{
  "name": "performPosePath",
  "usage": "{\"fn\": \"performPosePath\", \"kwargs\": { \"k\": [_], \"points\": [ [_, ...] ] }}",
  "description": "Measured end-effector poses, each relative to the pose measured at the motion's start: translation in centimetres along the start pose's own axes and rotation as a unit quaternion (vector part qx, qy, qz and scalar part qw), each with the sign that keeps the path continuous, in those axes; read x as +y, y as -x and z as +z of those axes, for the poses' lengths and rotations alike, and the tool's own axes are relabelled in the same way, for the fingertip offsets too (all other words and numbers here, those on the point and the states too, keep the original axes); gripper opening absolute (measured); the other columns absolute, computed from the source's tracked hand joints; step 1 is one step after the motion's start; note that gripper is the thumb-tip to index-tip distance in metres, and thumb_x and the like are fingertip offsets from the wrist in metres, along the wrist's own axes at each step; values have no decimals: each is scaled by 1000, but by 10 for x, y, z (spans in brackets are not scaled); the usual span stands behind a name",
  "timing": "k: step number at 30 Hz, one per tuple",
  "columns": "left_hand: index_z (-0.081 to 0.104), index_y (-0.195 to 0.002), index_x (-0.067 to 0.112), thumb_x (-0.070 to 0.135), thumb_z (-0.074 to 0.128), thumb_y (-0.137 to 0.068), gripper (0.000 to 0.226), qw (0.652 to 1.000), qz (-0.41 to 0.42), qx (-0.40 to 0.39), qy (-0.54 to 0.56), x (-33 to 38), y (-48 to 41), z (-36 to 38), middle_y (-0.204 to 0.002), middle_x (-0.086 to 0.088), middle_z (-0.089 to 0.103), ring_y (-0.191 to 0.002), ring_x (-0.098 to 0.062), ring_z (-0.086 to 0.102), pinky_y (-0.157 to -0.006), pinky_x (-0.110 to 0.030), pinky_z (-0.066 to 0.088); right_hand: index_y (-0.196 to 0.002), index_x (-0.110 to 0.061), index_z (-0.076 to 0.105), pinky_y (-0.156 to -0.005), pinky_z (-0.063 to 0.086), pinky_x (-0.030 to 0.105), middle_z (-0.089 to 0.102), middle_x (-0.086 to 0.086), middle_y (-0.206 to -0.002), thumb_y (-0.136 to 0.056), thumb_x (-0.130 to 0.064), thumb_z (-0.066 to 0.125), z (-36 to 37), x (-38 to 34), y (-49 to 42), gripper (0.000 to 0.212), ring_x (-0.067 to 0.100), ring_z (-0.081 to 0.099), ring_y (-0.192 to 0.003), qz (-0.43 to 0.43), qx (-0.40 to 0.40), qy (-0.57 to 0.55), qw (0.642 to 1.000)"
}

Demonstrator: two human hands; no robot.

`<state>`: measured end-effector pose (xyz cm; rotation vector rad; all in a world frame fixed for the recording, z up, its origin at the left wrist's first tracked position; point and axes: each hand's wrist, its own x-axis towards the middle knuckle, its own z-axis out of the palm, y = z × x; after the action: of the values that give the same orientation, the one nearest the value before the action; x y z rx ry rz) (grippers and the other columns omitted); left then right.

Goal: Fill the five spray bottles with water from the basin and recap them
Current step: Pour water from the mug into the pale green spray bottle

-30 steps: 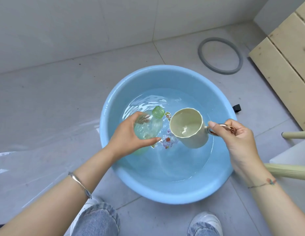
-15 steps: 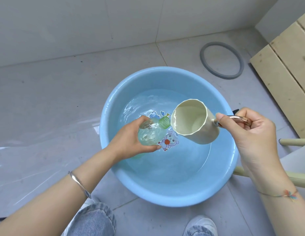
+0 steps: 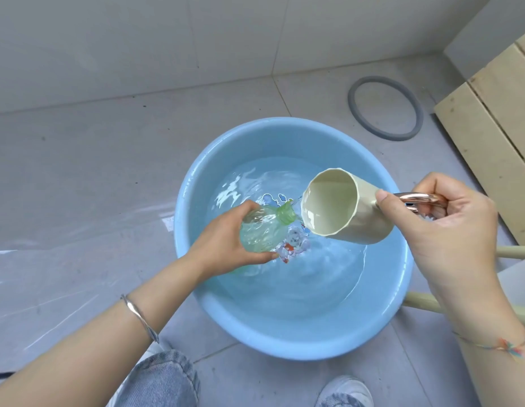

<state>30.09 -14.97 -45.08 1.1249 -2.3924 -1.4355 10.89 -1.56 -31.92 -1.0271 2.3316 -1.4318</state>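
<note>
The left hand (image 3: 223,245) grips the clear, green-tinted plastic spray bottle (image 3: 261,230), its uncapped neck angled toward the right hand (image 3: 449,230). That hand clasps the copper handle of a cream ceramic mug (image 3: 337,210). Over the past second the mug has lifted and tipped further above the round blue plastic basin (image 3: 284,345). Its lip is now just beside the neck, so pouring seems to be starting.

Left hand (image 3: 226,245) and right hand (image 3: 452,230) in curled grips.

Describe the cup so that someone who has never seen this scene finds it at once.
Find the big blue basin on the tiled floor. Over its right side, the right hand holds the cup, tipped toward a clear green bottle. It alone is cream with a shiny copper handle.
</note>
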Motion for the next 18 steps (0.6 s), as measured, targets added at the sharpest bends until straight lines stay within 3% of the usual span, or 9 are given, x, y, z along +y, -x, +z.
{"fn": "performPosePath", "kwargs": {
  "k": [5, 10, 18],
  "points": [
    [52, -116, 33, 47, 89, -64, 65, 1000, 0, 3, 4, 0, 0, 0, -113, 21, 60, -110, 1, 54, -96, -26, 43, -58, -8, 40, -48, 22, 15, 36, -5, -53, -69, -25, 72, -1, -4, 0, 38, 7, 29, -51, -21, -1, 16, 1000],
    [52, -117, 33, 48, 88, -64, 66, 1000, 1, 1, -2, 0, 1, -1, -113, 22, 60, -110, 0, 55, -95, -26, 44, -60, -4, 40, -50, 24, 16, 39, 12, -64, -70, -23, 72, 1, -8, -1, 39, 7, 31, -54, -43, -3, 32, 999],
    [49, -113, 38, 49, 88, -63, 64, 1000, 3, 2, 2, -1, 0, 0, -111, 23, 60, -109, -1, 56, -97, -30, 45, -58, -10, 37, -53, 26, 12, 39, 5, -65, -72, -20, 71, 3, -12, -1, 39, 5, 33, -56, -86, -5, 62, 994]
  ]
}}
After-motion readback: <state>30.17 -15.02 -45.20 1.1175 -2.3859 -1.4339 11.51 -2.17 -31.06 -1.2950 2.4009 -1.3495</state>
